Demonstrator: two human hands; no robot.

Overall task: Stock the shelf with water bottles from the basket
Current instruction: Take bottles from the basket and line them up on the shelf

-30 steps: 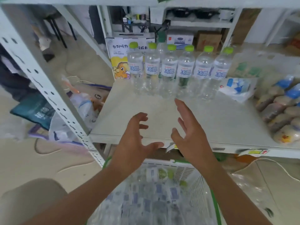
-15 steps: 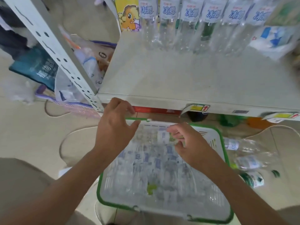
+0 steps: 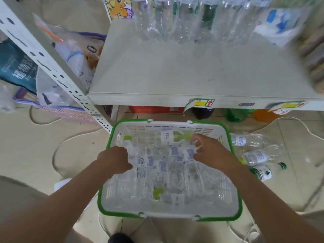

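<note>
**Bare arms, no sleeves**

Left hand and right hand bare: no gloves, rings, watch or bands seen. Both forearms uncovered to the frame edge. Grey-beige trousers on the knees at the lower corners. Dark shoe tip at bottom edge.

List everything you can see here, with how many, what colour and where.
basket: one, white with green rim, on the floor below the shelf
bottles in basket: many, clear with blue labels and green caps, lying down
shelf: one, pale grey
bottles on shelf: a row, clear, standing at the back
loose bottles: three, lying on the floor right of the basket
price tags: two, yellow, on the shelf edge
left hand: in the basket, on a bottle
right hand: in the basket, fingers at a bottle neck
</note>
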